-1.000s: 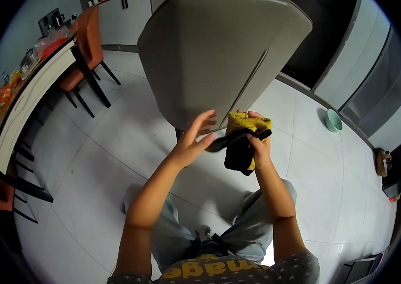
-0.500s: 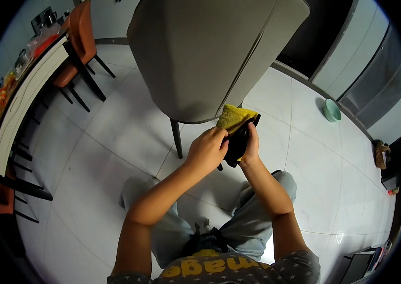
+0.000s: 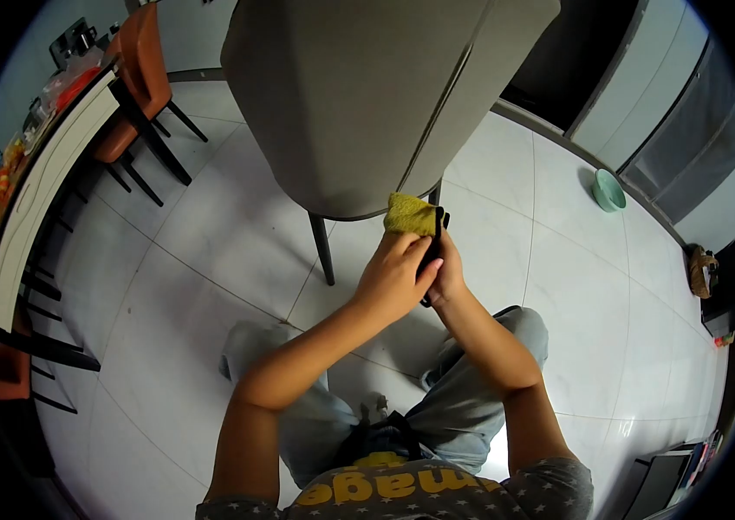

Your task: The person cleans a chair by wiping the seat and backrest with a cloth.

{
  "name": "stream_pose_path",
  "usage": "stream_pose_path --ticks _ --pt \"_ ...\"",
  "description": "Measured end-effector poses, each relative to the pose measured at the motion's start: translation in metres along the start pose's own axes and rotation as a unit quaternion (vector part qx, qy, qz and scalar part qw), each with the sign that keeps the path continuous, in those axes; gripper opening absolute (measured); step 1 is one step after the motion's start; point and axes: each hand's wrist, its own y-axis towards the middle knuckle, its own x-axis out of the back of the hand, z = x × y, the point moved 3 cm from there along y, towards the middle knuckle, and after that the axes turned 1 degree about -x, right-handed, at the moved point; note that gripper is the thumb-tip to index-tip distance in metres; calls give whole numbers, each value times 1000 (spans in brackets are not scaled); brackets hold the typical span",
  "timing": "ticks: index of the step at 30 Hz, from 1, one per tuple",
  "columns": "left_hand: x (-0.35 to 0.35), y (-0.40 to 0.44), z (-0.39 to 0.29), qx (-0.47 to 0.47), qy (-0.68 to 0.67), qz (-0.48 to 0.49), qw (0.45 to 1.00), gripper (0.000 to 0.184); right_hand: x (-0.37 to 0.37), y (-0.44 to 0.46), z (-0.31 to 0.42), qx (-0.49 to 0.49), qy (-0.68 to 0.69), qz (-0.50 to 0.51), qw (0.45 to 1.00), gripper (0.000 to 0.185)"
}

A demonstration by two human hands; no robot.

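A folded yellow and black cloth (image 3: 411, 215) is held between both hands, just in front of the lower edge of a grey chair back (image 3: 350, 104). My left hand (image 3: 392, 276) lies over the cloth's near side, its fingers closed on it. From the right, my right hand (image 3: 448, 270) grips the black side of the cloth, with its fingers partly hidden behind it. The yellow fuzzy part sticks out above the fingers. Both hands touch each other around the cloth.
At the left, a long table (image 3: 51, 178) bears bags and small items, with an orange chair (image 3: 144, 65) behind it. A green basin (image 3: 608, 191) sits on the tiled floor at the right. Farther right is a brown bag (image 3: 700, 272).
My left hand, apart from the main bundle at first, has closed on the cloth. The cloth is folded smaller and has shifted slightly left. The chair back appears a little farther left.
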Motion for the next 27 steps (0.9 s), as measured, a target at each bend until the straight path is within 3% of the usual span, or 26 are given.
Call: stream_pose_path --ticks 2,5,10,13,16,17,18,20,24,27 --pt "3 -2 -8 -28 11 1 1000 35 16 6 3 14 -1 12 1000 47" --pt "5 -6 -26 -184 12 -11 983 32 25 1 14 28 -5 -20 999 41" --pt "14 -15 -32 -256 -58 -25 965 20 17 -6 31 55 30 14 998 47" --pt "22 -14 -19 -162 -114 -62 978 5 2 -12 40 72 42 17 996 51" --pt "16 -5 -2 31 -188 -38 981 30 -2 -12 36 88 37 53 994 50" --pt "8 -6 10 83 -261 1 962 46 -5 -14 31 83 19 111 990 48" --pt "4 -8 16 85 -259 2 962 46 -11 -15 26 76 2 169 983 46" --pt "-3 -10 28 121 -245 -20 962 49 -18 -14 19 154 -74 94 981 33" --pt "-7 -7 46 219 -380 -79 895 52 -12 -8 16 165 -107 33 980 24" --pt "-2 -4 54 233 -404 -110 878 37 -11 -7 21 154 -92 -28 983 19"
